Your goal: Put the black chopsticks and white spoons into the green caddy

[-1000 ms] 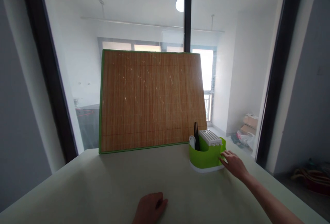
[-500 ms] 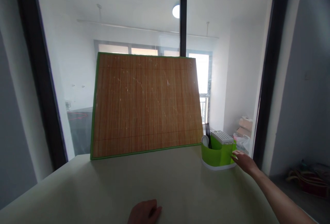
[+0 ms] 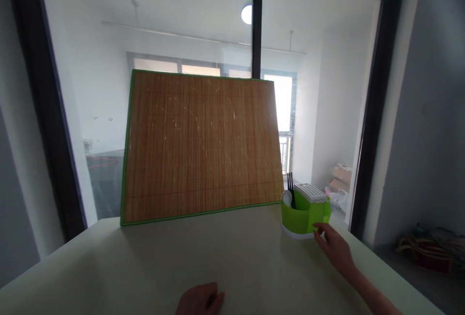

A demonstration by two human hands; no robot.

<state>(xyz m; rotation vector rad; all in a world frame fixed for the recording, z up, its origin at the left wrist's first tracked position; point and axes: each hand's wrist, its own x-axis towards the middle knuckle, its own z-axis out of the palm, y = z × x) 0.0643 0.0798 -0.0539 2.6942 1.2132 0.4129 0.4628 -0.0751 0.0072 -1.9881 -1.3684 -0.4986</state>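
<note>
Green holder (image 3: 298, 220) sitting just beyond your right hand (image 3: 334, 247), fingers hanging half-open, contact unclear, your left hand (image 3: 199, 299) resting half-open, seemingly empty, on the desk (image 3: 145, 257)

Glossy green plastic caddy (image 3: 298, 220), smooth matt tabletop (image 3: 145, 262)

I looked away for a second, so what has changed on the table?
The caddy has shifted right relative to the board. The right hand has come round from its right side towards its front; whether it still touches is unclear. The left hand stays loosely curled, low in view, and the board still stands upright.
</note>
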